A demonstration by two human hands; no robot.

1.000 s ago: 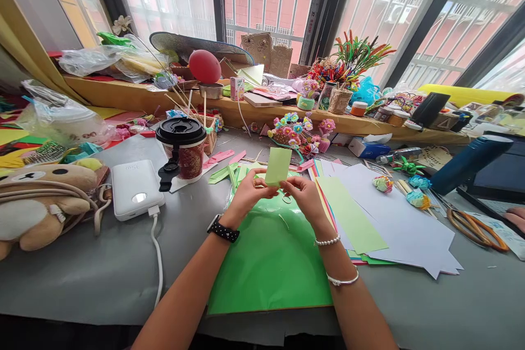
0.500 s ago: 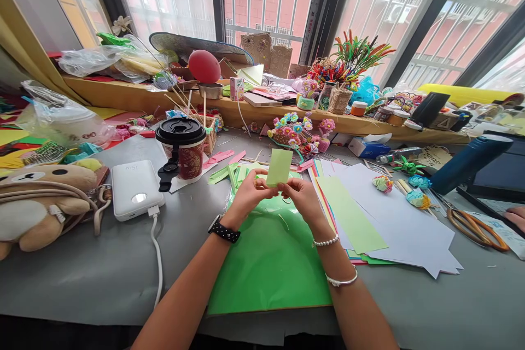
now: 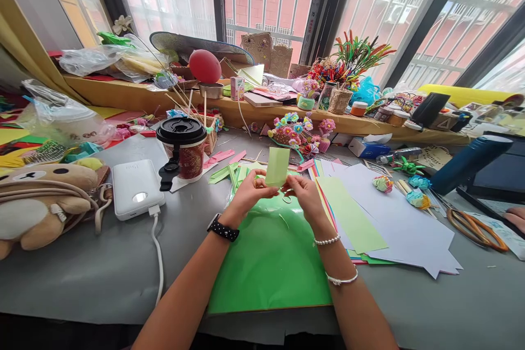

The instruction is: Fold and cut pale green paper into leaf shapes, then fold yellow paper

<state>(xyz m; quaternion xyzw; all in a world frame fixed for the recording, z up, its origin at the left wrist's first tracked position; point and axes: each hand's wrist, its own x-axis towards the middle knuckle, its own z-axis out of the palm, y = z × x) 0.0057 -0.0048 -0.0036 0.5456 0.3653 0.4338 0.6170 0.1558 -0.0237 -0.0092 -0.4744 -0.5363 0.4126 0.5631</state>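
A small light green piece of paper (image 3: 277, 166) stands upright between my hands, above a green sheet (image 3: 270, 273) on the desk. My left hand (image 3: 251, 192) pinches its lower left edge. At the lower right corner, the fingers of my right hand (image 3: 304, 194) are closed on the paper. Just beyond my left hand lie folded light green strips (image 3: 234, 176). Beside my right wrist, a long light green strip (image 3: 351, 216) rests on a stack of white paper (image 3: 404, 224).
A lidded paper cup (image 3: 184, 147), a white power bank (image 3: 137, 190) with a cable and a plush bear (image 3: 39, 205) are on the left. Scissors (image 3: 478, 228), paper flowers (image 3: 418, 197) and a dark blue bottle (image 3: 471, 164) lie right. Another person's hand (image 3: 515, 219) shows at the right edge.
My right hand has shifted slightly right, from the paper's bottom edge to its lower right corner. The paper has turned a little, and my left hand keeps its hold.
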